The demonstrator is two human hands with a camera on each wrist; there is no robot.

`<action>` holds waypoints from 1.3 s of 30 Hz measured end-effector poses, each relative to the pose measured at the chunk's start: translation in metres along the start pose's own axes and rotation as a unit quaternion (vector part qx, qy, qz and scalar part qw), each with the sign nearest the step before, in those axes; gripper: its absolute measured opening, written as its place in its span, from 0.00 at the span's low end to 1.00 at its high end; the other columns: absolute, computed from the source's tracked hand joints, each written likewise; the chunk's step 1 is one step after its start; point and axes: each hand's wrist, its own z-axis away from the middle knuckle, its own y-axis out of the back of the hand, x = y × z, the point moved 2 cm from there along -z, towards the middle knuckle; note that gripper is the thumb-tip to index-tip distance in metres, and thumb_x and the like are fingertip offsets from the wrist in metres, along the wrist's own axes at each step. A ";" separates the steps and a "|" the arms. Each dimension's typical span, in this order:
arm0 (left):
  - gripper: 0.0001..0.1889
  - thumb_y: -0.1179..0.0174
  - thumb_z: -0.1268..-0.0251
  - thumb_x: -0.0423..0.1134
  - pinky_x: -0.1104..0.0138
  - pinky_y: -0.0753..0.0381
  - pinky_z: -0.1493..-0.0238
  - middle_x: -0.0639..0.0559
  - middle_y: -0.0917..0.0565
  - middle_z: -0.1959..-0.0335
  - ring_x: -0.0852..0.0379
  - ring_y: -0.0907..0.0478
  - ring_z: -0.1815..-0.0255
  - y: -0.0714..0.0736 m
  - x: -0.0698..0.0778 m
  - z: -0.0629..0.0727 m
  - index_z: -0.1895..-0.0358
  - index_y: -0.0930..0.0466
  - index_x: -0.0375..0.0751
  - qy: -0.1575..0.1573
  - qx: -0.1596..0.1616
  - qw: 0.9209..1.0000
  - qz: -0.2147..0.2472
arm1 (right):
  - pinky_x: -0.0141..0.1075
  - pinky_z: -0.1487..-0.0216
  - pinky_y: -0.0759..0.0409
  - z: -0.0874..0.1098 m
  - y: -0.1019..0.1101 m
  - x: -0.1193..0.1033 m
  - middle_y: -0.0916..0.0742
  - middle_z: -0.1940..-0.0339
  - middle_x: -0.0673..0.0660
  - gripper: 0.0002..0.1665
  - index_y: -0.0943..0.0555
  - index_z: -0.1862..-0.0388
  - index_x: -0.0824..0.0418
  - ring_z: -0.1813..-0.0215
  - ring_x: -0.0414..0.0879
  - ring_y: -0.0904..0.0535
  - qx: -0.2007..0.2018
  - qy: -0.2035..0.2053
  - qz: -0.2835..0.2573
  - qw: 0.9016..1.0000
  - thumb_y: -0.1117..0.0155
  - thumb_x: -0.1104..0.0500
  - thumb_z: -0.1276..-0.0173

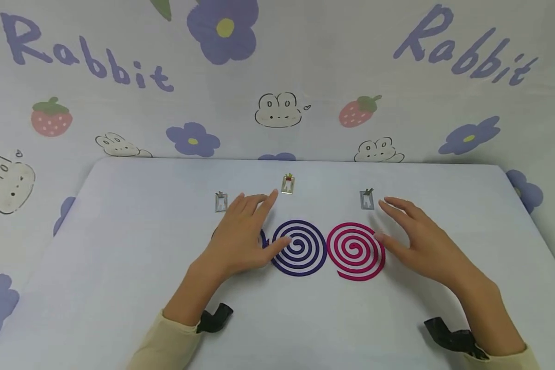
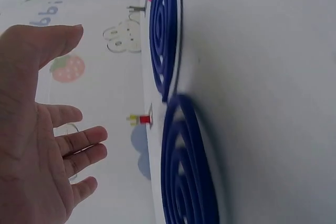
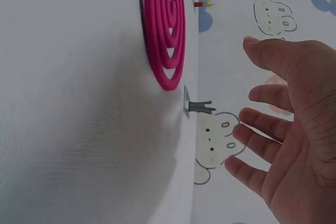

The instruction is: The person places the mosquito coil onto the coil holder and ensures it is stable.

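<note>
While neither hand grips anything, fingers on both left hand [image 1: 242, 234] and right hand [image 1: 416, 239] are loosely spread, slightly bent, thumbs well apart. Left hand hovers over left blue coil [image 2: 184, 171], hiding most of it in the head view; thumb tip overlaps middle blue coil [image 1: 298, 246] there. Right thumb overlaps the edge of pink coil [image 1: 355, 251] in that view, but right wrist view shows a gap, no contact. My read: hands bracket the row so every coil is in reach.

Coils lie flat in one row on the tabletop [image 1: 342, 324], edges looking about touching; likely lined up for access. Behind them, left silver stand [image 1: 221, 195], gold stand [image 1: 289, 179] and right silver stand [image 1: 368, 193], roughly one per coil, presumably paired.

Looks: round spirals, even bands, white showing through the gaps. Two dark blue, one hot pink with its tail end at near left. No breaks visible. Stands: thin frames, prongs upright, gold one red and yellow.

Printed backdrop [image 1: 324, 61] beyond.
</note>
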 end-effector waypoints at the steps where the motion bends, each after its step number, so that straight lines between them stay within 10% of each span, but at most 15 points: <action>1: 0.49 0.43 0.30 0.69 0.48 0.53 0.10 0.44 0.31 0.20 0.45 0.38 0.15 -0.003 0.005 -0.003 0.13 0.47 0.48 -0.004 -0.006 1.000 0.003 | 0.71 0.32 0.24 0.001 -0.001 -0.001 0.28 0.20 0.65 0.44 0.32 0.19 0.60 0.21 0.69 0.33 -0.003 0.000 -0.001 1.000 0.25 0.54 0.30; 24: 0.49 0.42 0.34 0.74 0.41 0.52 0.11 0.49 0.33 0.17 0.49 0.40 0.14 -0.041 0.093 -0.043 0.18 0.35 0.45 -0.083 -0.111 0.989 -0.056 | 0.64 0.31 0.20 0.004 -0.024 -0.003 0.23 0.23 0.61 0.57 0.27 0.22 0.59 0.23 0.63 0.26 -0.078 0.024 -0.023 0.996 0.14 0.40 0.46; 39: 0.55 0.41 0.36 0.76 0.44 0.50 0.11 0.43 0.39 0.14 0.45 0.46 0.11 -0.060 0.097 -0.040 0.17 0.39 0.39 -0.083 -0.135 0.985 -0.075 | 0.66 0.32 0.20 0.005 -0.031 0.007 0.33 0.16 0.67 0.71 0.29 0.21 0.66 0.19 0.71 0.34 -0.094 0.031 -0.003 0.995 0.12 0.31 0.58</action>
